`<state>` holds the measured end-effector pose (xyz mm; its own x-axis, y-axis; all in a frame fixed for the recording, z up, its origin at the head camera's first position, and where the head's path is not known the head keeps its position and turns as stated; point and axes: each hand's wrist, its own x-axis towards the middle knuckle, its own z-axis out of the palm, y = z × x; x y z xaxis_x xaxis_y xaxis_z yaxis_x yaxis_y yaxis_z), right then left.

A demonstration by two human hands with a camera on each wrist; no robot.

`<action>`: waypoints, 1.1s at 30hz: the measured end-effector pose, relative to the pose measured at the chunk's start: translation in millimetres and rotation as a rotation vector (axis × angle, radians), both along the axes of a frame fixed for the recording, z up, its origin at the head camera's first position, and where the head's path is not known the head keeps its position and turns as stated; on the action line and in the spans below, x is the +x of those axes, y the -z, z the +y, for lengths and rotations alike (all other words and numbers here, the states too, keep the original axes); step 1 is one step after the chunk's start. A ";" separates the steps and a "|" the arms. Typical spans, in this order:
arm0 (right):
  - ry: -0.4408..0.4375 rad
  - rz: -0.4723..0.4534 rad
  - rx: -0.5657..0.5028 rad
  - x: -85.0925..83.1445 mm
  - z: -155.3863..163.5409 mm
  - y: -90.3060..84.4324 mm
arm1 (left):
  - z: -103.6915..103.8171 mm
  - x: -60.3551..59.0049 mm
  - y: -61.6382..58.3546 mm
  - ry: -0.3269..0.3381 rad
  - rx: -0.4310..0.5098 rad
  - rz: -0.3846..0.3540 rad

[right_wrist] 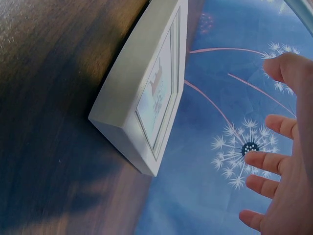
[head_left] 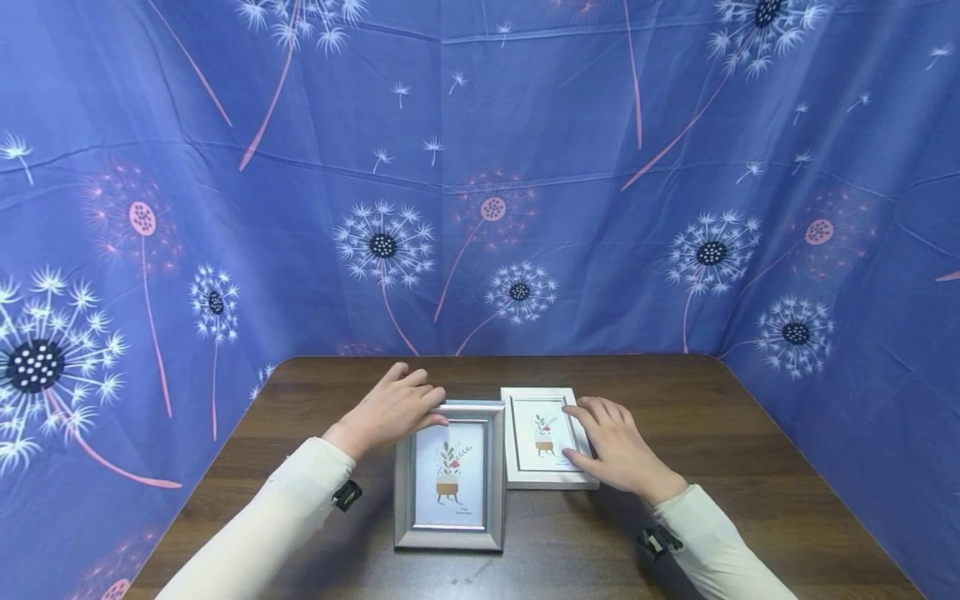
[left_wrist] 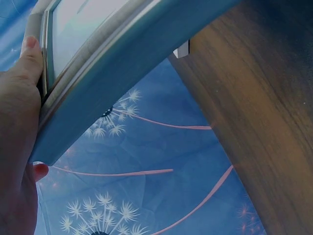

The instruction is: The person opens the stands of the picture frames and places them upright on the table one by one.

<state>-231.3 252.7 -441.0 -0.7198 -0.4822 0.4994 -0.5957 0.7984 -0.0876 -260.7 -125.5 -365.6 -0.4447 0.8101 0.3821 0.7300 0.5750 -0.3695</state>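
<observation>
A silver-grey picture frame [head_left: 450,479] with a drawing of a potted plant stands tilted up on the table, left of a white picture frame [head_left: 542,437] that lies flat with a similar drawing. My left hand [head_left: 390,410] grips the silver frame near its top left corner. In the left wrist view the thumb [left_wrist: 31,56] rests on the front, and a fingertip shows past the far edge. Over the right side of the white frame hovers my right hand [head_left: 618,446], fingers spread. The right wrist view shows these fingers [right_wrist: 266,161] apart from the white frame [right_wrist: 115,93] and holding nothing.
The brown wooden table [head_left: 712,467] has rounded far corners. A blue cloth [head_left: 585,192] printed with dandelions hangs behind the table and along both sides. Small black devices [head_left: 660,542] sit at both wrists, by the cream sleeves.
</observation>
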 end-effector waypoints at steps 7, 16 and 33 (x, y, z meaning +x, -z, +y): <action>-0.013 -0.009 0.015 -0.5 0.8 -2.9 | 2.5 0.2 -5.5 0.086 0.044 0.073; -0.026 -0.002 0.009 -0.4 3.1 -5.2 | 6.2 2.5 -14.6 0.130 0.050 0.124; -0.056 -0.032 -0.003 -3.0 8.7 -10.9 | 9.0 6.3 -43.4 0.133 -0.041 0.243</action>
<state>-234.3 261.5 -430.1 -0.7071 -0.5207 0.4784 -0.6365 0.7635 -0.1098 -254.4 -116.5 -322.2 -0.2329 0.8719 0.4307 0.6849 0.4615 -0.5638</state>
